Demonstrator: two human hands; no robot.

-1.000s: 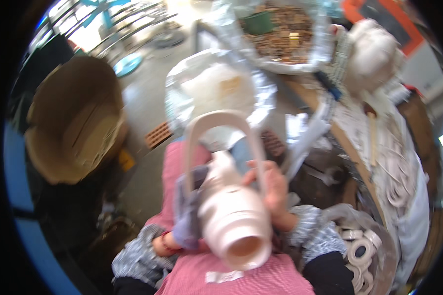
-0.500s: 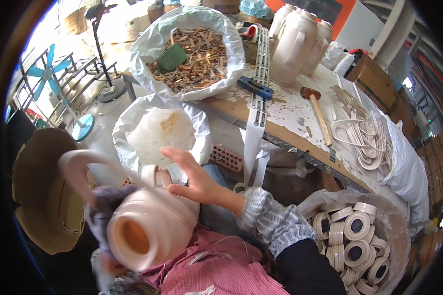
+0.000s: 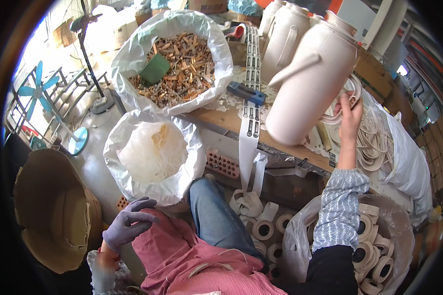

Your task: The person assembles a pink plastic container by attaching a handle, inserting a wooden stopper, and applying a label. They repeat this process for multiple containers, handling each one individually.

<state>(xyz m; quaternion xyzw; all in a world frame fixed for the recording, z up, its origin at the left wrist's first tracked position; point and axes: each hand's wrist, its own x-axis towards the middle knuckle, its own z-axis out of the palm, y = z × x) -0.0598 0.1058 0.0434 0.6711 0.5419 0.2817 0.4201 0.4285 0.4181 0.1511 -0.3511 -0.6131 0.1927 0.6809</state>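
Observation:
A pale pink plastic jug (image 3: 307,86) leans at a tilt over the front part of the workbench, in front of other jugs. My right hand (image 3: 350,115), bare, is closed round its side handle at the right. Another handle, a swinging one, sticks out to the left from the jug's upper body. Whether the jug's base touches the bench I cannot tell. My left hand (image 3: 128,225), in a grey-purple glove, hovers beside my pink apron (image 3: 182,246) with its fingers loosely stretched and nothing in them. Part of a mallet handle (image 3: 324,136) shows beside the jug.
Similar jugs (image 3: 284,42) stand farther back on the workbench (image 3: 216,115). A blue tool (image 3: 247,92) lies across a strip of metal clips (image 3: 252,59). Pale handles (image 3: 374,142) lie at right. Bags hold small parts (image 3: 187,73) and rings (image 3: 364,255). An open carton (image 3: 51,211) stands left.
The jug has gone from my lap up to the bench at the right, carried by my right hand. My gloved left hand has let go of it. The view has shifted slightly.

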